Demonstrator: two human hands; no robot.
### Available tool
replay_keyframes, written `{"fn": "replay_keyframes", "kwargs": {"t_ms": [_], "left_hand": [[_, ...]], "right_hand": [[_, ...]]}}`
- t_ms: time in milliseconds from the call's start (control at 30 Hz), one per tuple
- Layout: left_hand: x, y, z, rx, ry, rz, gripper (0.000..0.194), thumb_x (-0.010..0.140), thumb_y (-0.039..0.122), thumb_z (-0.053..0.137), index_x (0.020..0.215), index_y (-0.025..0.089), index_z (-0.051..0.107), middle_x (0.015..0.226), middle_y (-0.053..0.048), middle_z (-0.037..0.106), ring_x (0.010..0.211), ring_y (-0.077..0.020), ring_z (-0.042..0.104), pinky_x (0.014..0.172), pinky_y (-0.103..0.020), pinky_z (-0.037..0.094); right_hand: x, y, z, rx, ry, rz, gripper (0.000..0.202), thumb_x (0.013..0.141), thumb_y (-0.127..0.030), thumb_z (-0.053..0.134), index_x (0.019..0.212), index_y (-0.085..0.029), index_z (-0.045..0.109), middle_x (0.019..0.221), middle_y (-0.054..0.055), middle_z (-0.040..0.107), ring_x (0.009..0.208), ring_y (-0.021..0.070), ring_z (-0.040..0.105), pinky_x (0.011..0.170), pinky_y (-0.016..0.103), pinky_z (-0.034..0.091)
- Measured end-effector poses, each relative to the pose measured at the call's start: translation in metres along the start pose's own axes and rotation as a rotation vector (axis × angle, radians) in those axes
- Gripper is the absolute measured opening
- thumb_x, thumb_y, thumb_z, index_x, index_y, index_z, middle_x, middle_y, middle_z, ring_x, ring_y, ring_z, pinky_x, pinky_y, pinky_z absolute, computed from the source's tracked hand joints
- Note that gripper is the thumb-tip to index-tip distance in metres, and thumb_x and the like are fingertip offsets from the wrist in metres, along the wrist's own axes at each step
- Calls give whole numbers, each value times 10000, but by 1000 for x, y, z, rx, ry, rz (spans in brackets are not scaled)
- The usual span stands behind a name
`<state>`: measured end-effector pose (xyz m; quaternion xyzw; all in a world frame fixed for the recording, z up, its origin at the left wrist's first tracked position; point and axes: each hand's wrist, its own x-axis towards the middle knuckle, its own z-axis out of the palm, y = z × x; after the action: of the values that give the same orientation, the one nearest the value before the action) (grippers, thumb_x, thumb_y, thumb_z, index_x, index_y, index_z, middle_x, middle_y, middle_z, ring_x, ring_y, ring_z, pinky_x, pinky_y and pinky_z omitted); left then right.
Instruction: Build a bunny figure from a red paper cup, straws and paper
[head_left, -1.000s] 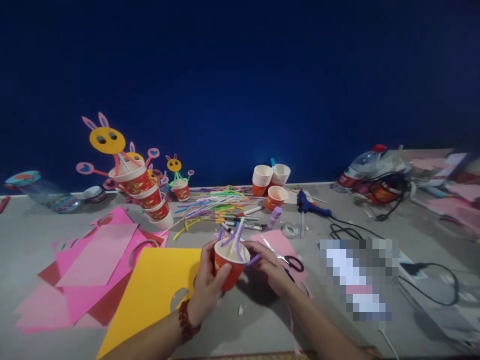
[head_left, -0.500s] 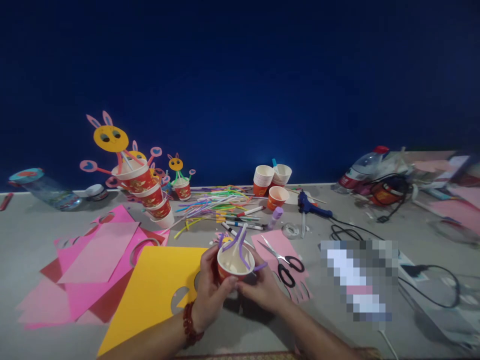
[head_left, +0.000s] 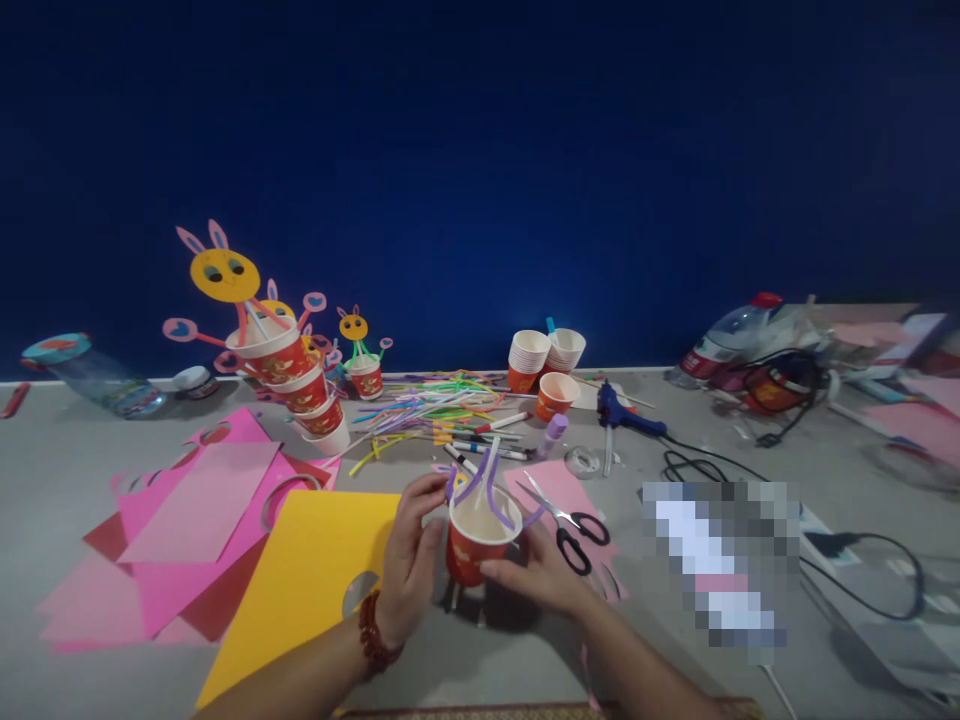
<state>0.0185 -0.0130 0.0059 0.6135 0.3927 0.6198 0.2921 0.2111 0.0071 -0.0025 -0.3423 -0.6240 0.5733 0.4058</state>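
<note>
A red paper cup [head_left: 466, 558] with a white rim stands upright before me, purple and white pipe cleaners [head_left: 491, 485] rising from inside and bending over its rim. My right hand [head_left: 544, 572] holds the cup's right side, thumb on its front. On the left, my left hand [head_left: 411, 550] is off the cup's body, fingers apart and curved, its fingertips near the purple piece at the left rim. A small yellow paper face [head_left: 456, 482] shows partly behind the cup. Black-handled scissors [head_left: 566, 520] lie on pink paper [head_left: 551, 480] to the right.
Yellow card [head_left: 300, 580] and pink sheets [head_left: 195, 510] lie left. Stacked cups with a bunny face [head_left: 225, 275] stand behind them. Pipe cleaners [head_left: 442, 400], markers, white cups [head_left: 529, 350] and a blue glue gun [head_left: 626, 415] are at the back. A bottle [head_left: 724, 340] and cables are right.
My left hand has let go of the cup and opened to its left. The cup has shifted slightly right and now shows more of its red side, with my right hand still on it.
</note>
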Motion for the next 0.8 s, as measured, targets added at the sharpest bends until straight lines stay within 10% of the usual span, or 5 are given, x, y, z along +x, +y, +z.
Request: {"fn": "replay_keyframes", "kwargs": {"t_ms": [200, 533, 800], "left_hand": [[18, 12, -10, -2, -23, 56, 134, 937, 216, 564, 969, 257, 687, 1228, -79, 589, 1171, -260, 566, 972, -449, 483], [41, 17, -31, -55, -466, 86, 208, 953, 337, 552, 1082, 254, 693, 1103, -101, 575, 1079, -259, 557, 965, -433, 462], [46, 25, -34, -49, -578, -24, 257, 941, 440, 540, 954, 213, 660, 1094, -110, 523, 1073, -264, 518, 965, -420, 452]], "right_hand": [[-6, -3, -8, 186, -67, 66, 704, 661, -484, 859, 1274, -222, 631, 1208, 133, 689, 1247, 337, 553, 1121, 535, 334], [-7, -20, -16, 321, -192, 131, 783, 595, -432, 904, 1304, -240, 634, 1312, 114, 650, 1254, 340, 559, 1097, 478, 384], [-4, -16, -22, 361, -273, 176, 811, 592, -405, 903, 1328, -216, 617, 1341, 125, 629, 1270, 349, 544, 1073, 476, 409]]}}
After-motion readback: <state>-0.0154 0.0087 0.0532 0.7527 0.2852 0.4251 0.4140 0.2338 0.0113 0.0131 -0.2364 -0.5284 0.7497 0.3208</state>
